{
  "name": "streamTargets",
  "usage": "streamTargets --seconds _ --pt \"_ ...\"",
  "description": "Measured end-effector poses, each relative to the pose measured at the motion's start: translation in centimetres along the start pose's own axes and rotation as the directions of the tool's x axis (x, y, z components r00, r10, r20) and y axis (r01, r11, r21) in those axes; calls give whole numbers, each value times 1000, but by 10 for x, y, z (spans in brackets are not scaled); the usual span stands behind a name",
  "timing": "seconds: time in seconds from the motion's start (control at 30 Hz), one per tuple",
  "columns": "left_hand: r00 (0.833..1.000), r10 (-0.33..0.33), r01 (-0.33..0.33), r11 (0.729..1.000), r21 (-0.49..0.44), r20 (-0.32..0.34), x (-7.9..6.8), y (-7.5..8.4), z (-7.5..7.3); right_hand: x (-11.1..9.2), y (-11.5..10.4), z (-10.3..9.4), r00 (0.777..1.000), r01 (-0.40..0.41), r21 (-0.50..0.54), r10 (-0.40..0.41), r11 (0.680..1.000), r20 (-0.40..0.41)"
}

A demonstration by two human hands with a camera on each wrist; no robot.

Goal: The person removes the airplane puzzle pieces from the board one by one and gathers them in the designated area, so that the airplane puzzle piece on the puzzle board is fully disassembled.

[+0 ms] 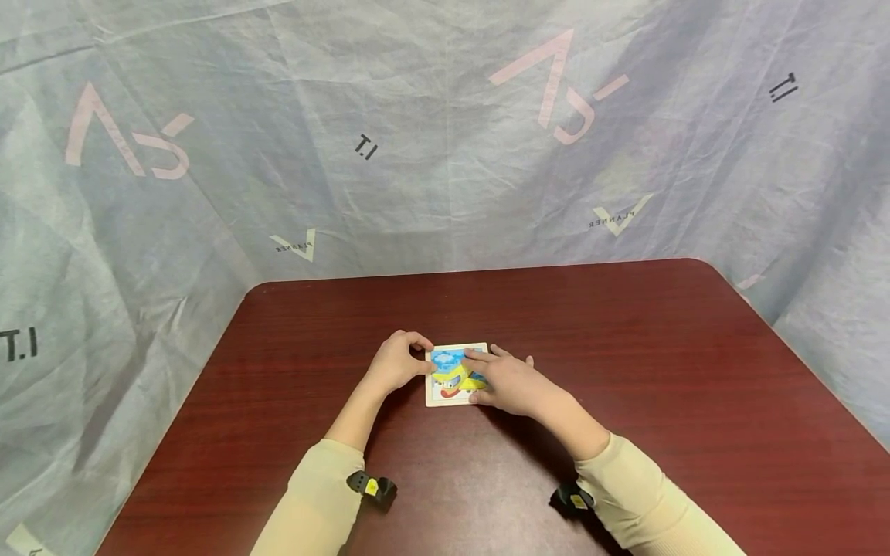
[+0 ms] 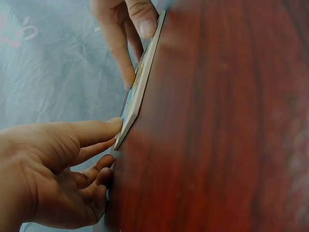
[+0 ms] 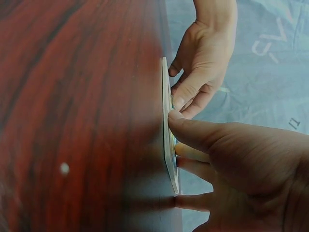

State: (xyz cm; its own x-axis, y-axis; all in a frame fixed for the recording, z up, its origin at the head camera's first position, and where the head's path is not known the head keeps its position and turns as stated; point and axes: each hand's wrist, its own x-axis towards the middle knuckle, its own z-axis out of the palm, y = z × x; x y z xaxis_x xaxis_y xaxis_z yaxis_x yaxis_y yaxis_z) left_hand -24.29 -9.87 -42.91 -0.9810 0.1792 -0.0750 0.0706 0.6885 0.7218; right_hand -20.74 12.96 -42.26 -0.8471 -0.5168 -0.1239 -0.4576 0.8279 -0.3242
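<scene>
A small square picture puzzle (image 1: 445, 392) in a pale wooden frame lies on the dark red table, showing a yellow and red cartoon vehicle under blue sky. At its left edge, my left hand (image 1: 396, 361) holds the frame between thumb and index finger; the other fingers are curled beside it in the left wrist view. Over the right half spreads my right hand (image 1: 513, 382), its fingers fairly straight on the picture and its thumb at the near edge. That hand covers part of the picture. Seen side-on in the right wrist view, the puzzle (image 3: 166, 140) lies flat.
The wood-grain table (image 1: 313, 324) has rounded far corners. Behind it and at both sides hangs a grey, wrinkled cloth (image 1: 445, 116) with printed letters. Dark straps with small devices (image 1: 371, 488) sit on both beige-sleeved forearms.
</scene>
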Motion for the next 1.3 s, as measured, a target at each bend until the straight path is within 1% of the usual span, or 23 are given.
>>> streamTargets --seconds 0.37,0.63,0.83,1.1,1.3 --pt "999 -43 42 997 -61 -14 3 -1 2 0 0 -2 1000 -11 -5 11 1000 5" --pt "999 -50 48 994 -101 -16 6 -4 6 -1 0 -2 1000 -26 -7 26 1000 11" --pt "998 -63 61 992 -114 -19 7 -4 7 -1 0 -3 1000 -25 -1 25 1000 14" --pt "998 -45 39 992 -123 -41 2 -4 7 -1 -1 -2 1000 -15 10 15 1000 11" --pt "997 -30 17 986 -168 -74 1 -6 10 -1 -1 -2 1000 -11 14 11 1000 8"
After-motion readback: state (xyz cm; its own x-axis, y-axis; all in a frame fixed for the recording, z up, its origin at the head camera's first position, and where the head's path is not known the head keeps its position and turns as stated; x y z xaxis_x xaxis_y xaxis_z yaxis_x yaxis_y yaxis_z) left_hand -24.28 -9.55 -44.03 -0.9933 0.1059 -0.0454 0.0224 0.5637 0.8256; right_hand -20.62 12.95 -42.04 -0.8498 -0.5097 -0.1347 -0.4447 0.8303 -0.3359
